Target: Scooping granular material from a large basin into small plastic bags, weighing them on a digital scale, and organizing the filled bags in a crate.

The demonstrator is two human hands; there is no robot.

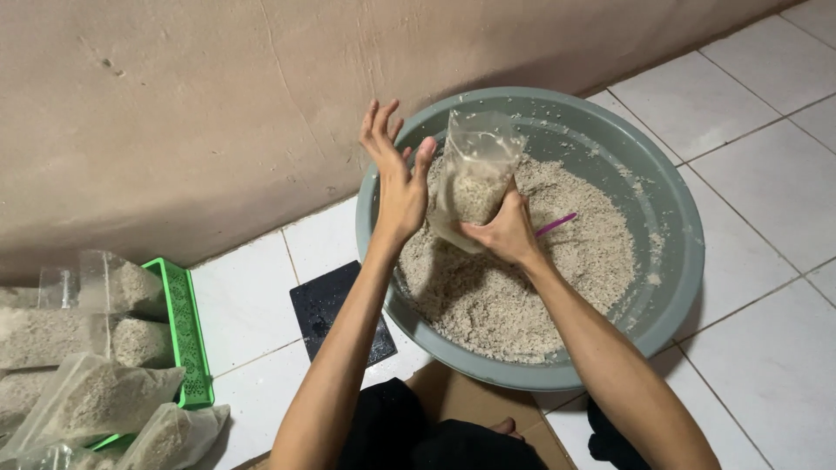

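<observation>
A big grey bowl (679, 261) sits on the white tile floor (758, 113), close to the tan wall (174, 104). The bowl is full of pale, crumbly grains (488, 296), and a thin pink stick (556, 224) pokes out of them. Left of the bowl a flat black square (318, 305) lies on the floor. Further left of the bowl is a green tray (185, 331) with filled clear bags (87, 392) piled in and around it. Over the bowl, the right hand (501, 233) has its grip closed around the bottom of a clear plastic bag (475, 174), which is partly filled with the same grains and stands up straight. The left hand (396, 178) is open with fingers spread, right beside the bag, holding nothing.
</observation>
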